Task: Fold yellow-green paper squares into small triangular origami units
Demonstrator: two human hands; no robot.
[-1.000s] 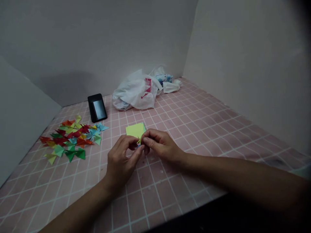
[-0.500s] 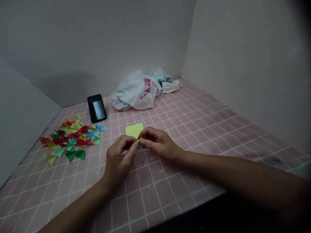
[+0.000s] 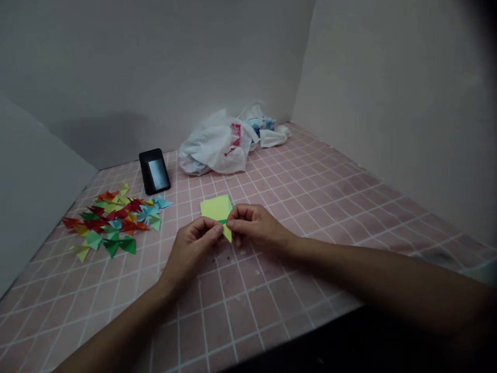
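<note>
Yellow paper, seemingly folded to a small sharp point (image 3: 228,234), sits between your hands, its tip aimed back toward you. Your left hand (image 3: 191,243) pinches its left side and your right hand (image 3: 261,228) its right, the two nearly meeting over it. Just past your grip shows a thin green strip (image 3: 222,221); whether it belongs to the folded piece cannot be told. For a clean fold, pinch lightly and evenly, match the edges before you press, then run the crease firmly; paper this small would likely skew if one hand pulls harder.

Just beyond your hands lies a stack of square yellow and pale green paper sheets (image 3: 213,207), its near edge hidden by them. Left of your left hand spreads a loose pile of multicoloured folded paper shapes (image 3: 111,217). Behind that pile stands a tilted black rectangular device (image 3: 146,178). Farthest from your hands, a crumpled white plastic bag with red print (image 3: 209,145) rests on the pink white-gridded tablecloth (image 3: 279,311).
</note>
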